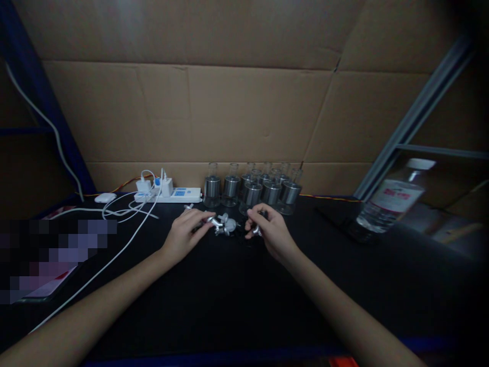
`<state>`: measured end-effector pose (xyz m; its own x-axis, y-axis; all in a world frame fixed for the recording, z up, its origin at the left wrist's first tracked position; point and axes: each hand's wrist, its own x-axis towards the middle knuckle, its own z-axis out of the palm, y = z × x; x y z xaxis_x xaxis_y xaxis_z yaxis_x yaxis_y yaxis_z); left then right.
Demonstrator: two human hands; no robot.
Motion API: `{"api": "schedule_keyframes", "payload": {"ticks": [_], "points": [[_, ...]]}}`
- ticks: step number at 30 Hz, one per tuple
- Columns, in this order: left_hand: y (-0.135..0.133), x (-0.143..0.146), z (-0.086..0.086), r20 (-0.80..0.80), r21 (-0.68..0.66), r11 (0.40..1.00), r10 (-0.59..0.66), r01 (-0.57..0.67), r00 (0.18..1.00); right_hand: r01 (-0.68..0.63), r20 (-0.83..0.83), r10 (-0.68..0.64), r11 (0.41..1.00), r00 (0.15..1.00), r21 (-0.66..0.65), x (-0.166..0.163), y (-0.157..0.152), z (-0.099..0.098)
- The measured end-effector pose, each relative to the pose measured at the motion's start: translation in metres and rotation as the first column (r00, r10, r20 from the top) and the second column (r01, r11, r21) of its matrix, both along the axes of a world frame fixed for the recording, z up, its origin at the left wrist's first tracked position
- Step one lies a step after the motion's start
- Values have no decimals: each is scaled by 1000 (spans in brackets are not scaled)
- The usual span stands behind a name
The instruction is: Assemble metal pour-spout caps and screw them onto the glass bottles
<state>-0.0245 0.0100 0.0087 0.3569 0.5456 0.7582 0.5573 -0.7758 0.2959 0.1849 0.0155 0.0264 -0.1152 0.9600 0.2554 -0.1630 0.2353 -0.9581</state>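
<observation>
A cluster of units (252, 192) at the table's (229, 295) back looks finished; the left hand (187, 232) pinches a fitting (223, 224), the right hand (269, 229) clamps a small part (256, 231), seemingly not yet joined.

A black tabletop (229, 295) is carrying a white power strip (179, 194) at its back edge. Just right of the strip, metal cylinders (252, 192) are standing clustered, and a water bottle (393, 201) is sitting well beyond them. Small metal parts (224, 224) are lying forward and right of the strip. White cables (126, 209) are trailing from its left end, past a white puck (105, 198).
</observation>
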Motion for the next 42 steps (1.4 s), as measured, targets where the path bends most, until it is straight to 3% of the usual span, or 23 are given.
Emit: {"api": "schedule_keyframes", "payload": {"ticks": [3,6,9,12,22,28,35,42], "points": [[-5,4,1,65,-10,1000,-19,19,998,-52,289,17,992,957,113,-3,-2,-4],[-6,6,0,71,4,1000,-31,31,997,-75,501,-72,960,862,268,-6,-4,-7],[-6,7,-2,55,22,999,-41,40,998,-126,603,-173,898,779,421,-9,-5,-8],[-6,8,-4,37,44,998,-44,43,998,-204,665,-214,847,715,491,-10,-6,-8],[-5,9,-6,-22,54,991,-118,119,993,-355,752,-175,799,635,486,-11,-12,-6],[-6,10,-6,-21,59,990,-131,132,991,-420,752,-111,772,650,477,-10,-13,-3],[-8,11,-6,-28,52,989,-134,135,991,-427,770,-139,765,622,483,-8,-13,-2],[-8,15,-5,43,-43,992,-117,119,992,-412,758,-171,754,629,512,-11,-13,-4]]}}
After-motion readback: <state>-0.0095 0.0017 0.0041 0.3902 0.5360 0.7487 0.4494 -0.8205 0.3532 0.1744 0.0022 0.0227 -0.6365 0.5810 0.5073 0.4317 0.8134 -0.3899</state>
